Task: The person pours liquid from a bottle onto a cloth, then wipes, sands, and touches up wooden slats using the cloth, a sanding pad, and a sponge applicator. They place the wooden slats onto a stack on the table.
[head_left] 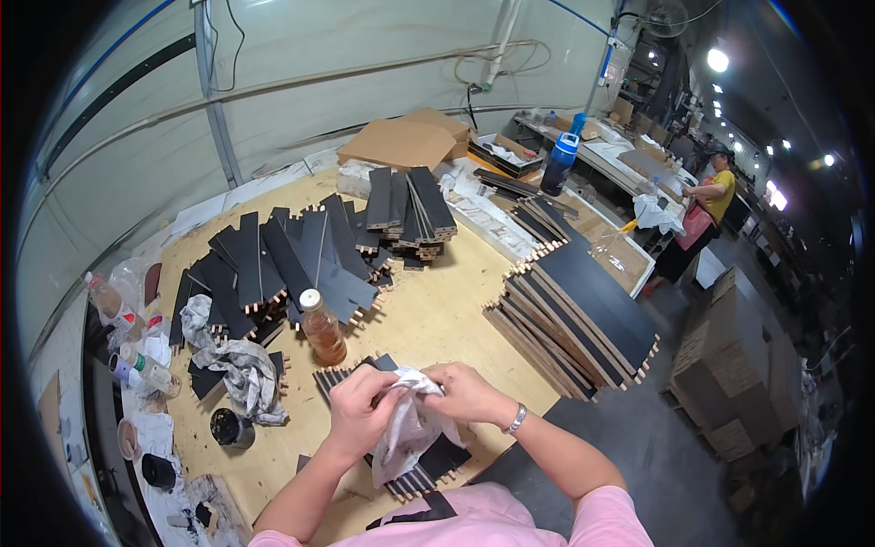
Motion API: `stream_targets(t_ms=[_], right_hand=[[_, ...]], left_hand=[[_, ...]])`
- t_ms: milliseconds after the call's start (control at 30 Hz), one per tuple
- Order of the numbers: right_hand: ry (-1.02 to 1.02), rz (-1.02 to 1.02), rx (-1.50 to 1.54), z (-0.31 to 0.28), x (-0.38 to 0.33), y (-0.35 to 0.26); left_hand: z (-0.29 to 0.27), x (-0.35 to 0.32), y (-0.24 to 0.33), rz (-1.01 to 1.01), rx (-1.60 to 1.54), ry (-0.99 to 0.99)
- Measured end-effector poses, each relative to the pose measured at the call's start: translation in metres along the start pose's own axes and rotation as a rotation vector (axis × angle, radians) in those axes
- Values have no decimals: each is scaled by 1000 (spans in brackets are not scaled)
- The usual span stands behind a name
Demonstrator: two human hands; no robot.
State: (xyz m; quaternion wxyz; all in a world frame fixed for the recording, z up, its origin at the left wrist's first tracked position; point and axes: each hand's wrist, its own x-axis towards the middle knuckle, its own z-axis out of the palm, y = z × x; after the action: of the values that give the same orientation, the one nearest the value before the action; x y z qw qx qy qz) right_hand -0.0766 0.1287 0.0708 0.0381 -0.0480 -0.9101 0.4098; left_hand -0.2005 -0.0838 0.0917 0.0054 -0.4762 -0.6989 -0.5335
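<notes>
My left hand [358,410] and my right hand [469,394] pinch the top of a white cloth [401,448] between them, and the rest of it hangs down. Under the cloth, at the table's near edge, lies a group of narrow black boards [447,458], partly hidden by my arms. Just beyond my left hand stands a clear bottle [324,335] of amber liquid with a pale cap. A black-stained jar [230,428] and a crumpled, smudged rag [251,376] are on the left.
Black boards [287,255] with wooden dowels are heaped at the far left. A tall stack of wider boards [592,301] stands at the right edge. Beyond are flat cardboard [401,141] and a blue bottle [560,162]. Another person [711,201] stands at a farther table.
</notes>
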Motion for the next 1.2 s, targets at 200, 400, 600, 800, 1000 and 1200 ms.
stream_targets(t_ms=[200, 400, 600, 800, 1000, 1200], right_hand=[[302, 342, 822, -19, 2, 37], [149, 102, 1292, -42, -12, 7], [-60, 21, 1333, -36, -10, -6], [69, 156, 1118, -73, -32, 27], [-147, 37, 824, -97, -33, 37], [-178, -327, 202, -15, -1, 18]], left_hand=[[-7, -28, 7, 247, -31, -265], [-4, 11, 3, 78, 20, -130], [-17, 25, 100, -562, -346, -533], [-32, -2, 85, -575, -499, -310], [-41, -5, 72, -435, -494, -312], [-34, 9, 92, -573, -513, -420]])
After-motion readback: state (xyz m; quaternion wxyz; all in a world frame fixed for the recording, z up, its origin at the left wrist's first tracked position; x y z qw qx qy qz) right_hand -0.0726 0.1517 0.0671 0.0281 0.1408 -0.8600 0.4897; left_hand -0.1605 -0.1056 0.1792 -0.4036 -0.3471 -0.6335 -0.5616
